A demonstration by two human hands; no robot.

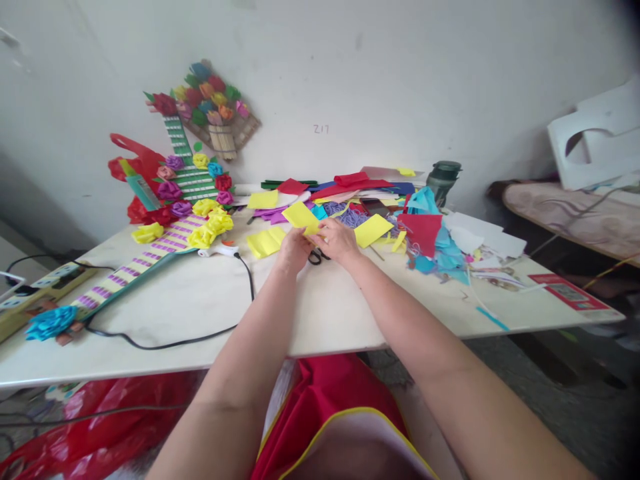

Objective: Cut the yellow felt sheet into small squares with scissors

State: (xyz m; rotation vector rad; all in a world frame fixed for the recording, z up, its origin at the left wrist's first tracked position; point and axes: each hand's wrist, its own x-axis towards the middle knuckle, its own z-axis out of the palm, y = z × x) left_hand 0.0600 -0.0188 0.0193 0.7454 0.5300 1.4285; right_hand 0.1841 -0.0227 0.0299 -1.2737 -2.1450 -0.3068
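Both hands hold a small yellow sheet [301, 217] that looks like crepe paper, raised over the middle of the table. My left hand [296, 248] is closed on its lower left edge. My right hand [338, 240] pinches its lower right edge, with the fingertips of both hands close together. Just below them lie black-handled scissors [315, 256], partly hidden by the hands. One more yellow sheet [265, 242] rests on the table left of my left hand, and another yellow sheet [373, 231] is right of my right hand.
Paper flowers [213, 227] decorate a guitar-shaped frame [135, 263] at left. Near it lies a white glue gun [219, 251] with a black cord [200, 341]. Coloured sheets [350, 187], blue scraps [447, 250] and a dark bottle [443, 181] stand along the back and right.
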